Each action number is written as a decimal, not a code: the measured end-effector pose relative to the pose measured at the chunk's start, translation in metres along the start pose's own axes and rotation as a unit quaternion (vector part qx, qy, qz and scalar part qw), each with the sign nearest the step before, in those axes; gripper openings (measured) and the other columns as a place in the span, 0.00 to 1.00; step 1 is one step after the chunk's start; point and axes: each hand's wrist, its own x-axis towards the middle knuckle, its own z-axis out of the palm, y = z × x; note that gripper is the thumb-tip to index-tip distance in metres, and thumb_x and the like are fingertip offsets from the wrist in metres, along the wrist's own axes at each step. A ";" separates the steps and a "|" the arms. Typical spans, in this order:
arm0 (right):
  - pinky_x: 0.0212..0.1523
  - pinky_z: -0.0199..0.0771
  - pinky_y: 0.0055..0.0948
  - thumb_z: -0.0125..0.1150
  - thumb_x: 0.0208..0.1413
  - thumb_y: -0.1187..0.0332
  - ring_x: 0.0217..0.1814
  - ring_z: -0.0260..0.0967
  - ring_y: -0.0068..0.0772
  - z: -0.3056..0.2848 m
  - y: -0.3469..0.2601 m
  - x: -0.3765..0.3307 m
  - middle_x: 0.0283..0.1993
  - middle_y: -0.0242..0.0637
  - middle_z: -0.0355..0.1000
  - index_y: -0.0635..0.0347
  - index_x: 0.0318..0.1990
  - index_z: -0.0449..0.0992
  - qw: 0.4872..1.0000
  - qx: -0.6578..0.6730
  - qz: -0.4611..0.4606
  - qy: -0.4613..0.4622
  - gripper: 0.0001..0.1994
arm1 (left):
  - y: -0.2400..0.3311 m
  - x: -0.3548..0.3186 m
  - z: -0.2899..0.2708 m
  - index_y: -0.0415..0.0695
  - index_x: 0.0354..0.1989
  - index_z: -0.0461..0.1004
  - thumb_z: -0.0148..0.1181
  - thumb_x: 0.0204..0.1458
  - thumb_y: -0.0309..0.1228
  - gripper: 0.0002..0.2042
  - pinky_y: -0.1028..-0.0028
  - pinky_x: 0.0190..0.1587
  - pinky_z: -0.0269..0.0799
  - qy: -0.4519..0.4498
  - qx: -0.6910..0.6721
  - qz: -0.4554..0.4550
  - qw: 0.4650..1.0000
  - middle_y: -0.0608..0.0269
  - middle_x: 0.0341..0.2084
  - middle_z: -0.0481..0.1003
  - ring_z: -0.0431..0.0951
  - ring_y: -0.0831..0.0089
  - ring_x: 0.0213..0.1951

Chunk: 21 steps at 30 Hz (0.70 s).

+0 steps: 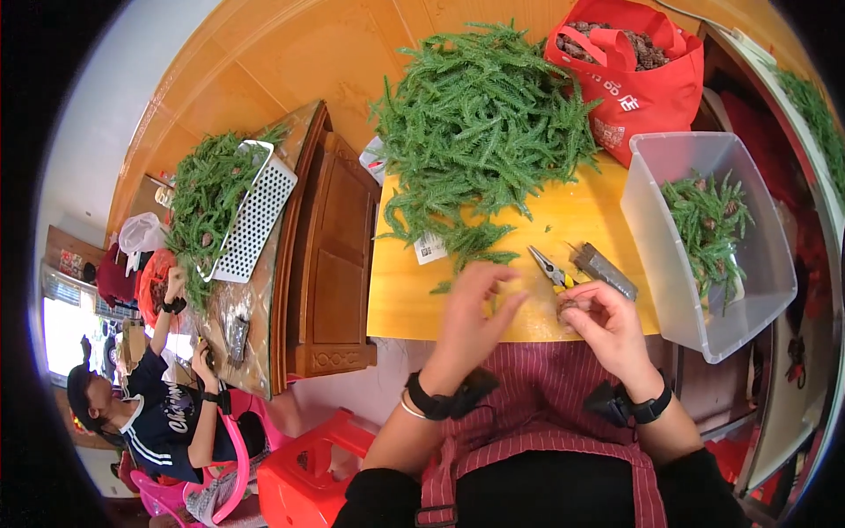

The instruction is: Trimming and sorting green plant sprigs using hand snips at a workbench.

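Observation:
My right hand [606, 324] pinches a small brown pine cone [569, 307] between thumb and fingers, over the front edge of the yellow table [400, 304]. My left hand [475, 310] is open, thumb apart from the fingers, just in front of some loose green artificial pine sprigs [475, 242]; nothing shows in it. Needle-nose pliers [547, 266] with yellow handles lie between my hands, jaws pointing away from me. Beside them is a bundle of thin dark wires [606, 271]. Behind the loose sprigs rises a large heap of pine sprigs [493, 123].
At right stands a clear plastic bin [757, 304] holding sprigs with cones. A red bag [647, 101] of pine cones is at the back right. On the left, a co-worker [167, 414] sits at a wooden cabinet [327, 264] with a white basket [260, 224] and sprigs. A red stool [299, 466] stands nearby.

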 end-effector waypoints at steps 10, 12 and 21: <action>0.37 0.67 0.18 0.52 0.52 0.78 0.36 0.65 0.17 0.002 -0.003 -0.004 0.38 0.33 0.69 0.64 0.40 0.67 1.000 0.016 -0.010 0.008 0.08 | -0.033 0.009 -0.001 0.41 0.33 0.70 0.65 0.35 0.36 0.17 0.65 0.31 0.70 -0.080 0.398 -0.024 0.914 0.58 0.29 0.71 0.74 0.60 0.29; 0.37 0.67 0.19 0.52 0.52 0.78 0.36 0.65 0.18 -0.001 -0.002 -0.006 0.38 0.33 0.69 0.64 0.40 0.67 1.000 0.015 -0.016 0.010 0.08 | -0.041 0.012 0.000 0.40 0.33 0.70 0.64 0.36 0.36 0.17 0.66 0.30 0.70 -0.085 0.389 -0.028 0.917 0.56 0.28 0.71 0.74 0.59 0.29; 0.35 0.66 0.19 0.51 0.52 0.77 0.34 0.64 0.19 -0.008 -0.010 -0.011 0.39 0.35 0.68 0.65 0.40 0.66 0.998 0.029 -0.050 0.020 0.08 | 0.007 0.017 -0.026 0.38 0.37 0.69 0.53 0.50 0.27 0.07 0.81 0.30 0.64 -0.187 -0.158 -0.172 0.954 0.64 0.28 0.73 0.71 0.82 0.30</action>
